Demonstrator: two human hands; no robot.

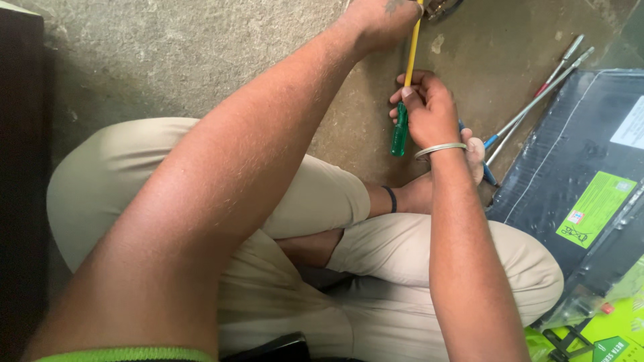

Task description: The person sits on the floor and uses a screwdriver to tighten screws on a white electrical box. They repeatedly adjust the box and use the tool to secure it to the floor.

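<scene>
A green-handled screwdriver with a yellow shaft [404,100] is gripped by the right hand [429,110]; the left hand's [382,20] grip is cut off.

The floor [168,53] looks like rough, matt concrete, mottled grey. The screwdriver [400,127] in the right hand [429,110] has a glossy translucent green plastic handle and a smooth yellow shaft. The bangle [439,149] is shiny metal. The trousers [107,181] are matt beige cloth. The black box [570,167] at the floor's right edge is wrapped in glossy plastic film.

Beige trousers [376,268], silver bangle [439,149], dark anklet [392,199], perhaps green-edged sleeve [127,354].
</scene>
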